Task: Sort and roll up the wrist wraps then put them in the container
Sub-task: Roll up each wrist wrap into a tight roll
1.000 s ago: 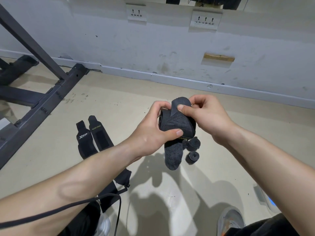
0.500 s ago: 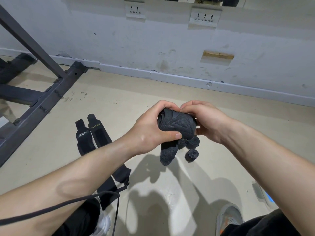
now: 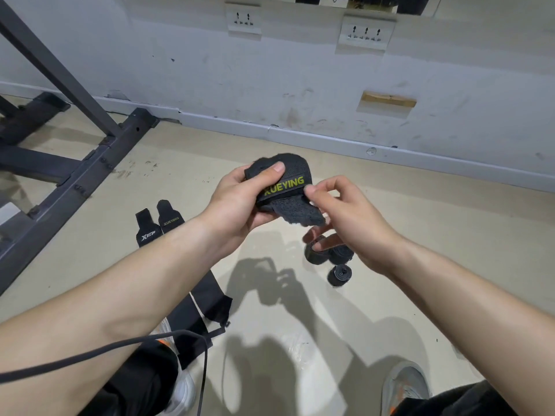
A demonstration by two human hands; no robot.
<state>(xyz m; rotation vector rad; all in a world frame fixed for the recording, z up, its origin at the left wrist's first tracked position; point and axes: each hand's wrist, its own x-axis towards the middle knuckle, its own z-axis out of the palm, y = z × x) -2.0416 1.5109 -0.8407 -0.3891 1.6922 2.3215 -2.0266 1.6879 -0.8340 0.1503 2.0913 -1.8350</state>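
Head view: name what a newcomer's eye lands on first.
Centre frame, a dark wrist wrap with a yellow-green XUEYING label sits part-rolled in the left hand, the right hand pinching its label end. Rolled wraps lie on the floor just below the right hand; two flat wraps lie further left.

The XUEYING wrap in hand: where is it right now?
Head view, centre: the XUEYING wrap is held above the floor, gripped by the left hand, its right edge pinched by the right hand.
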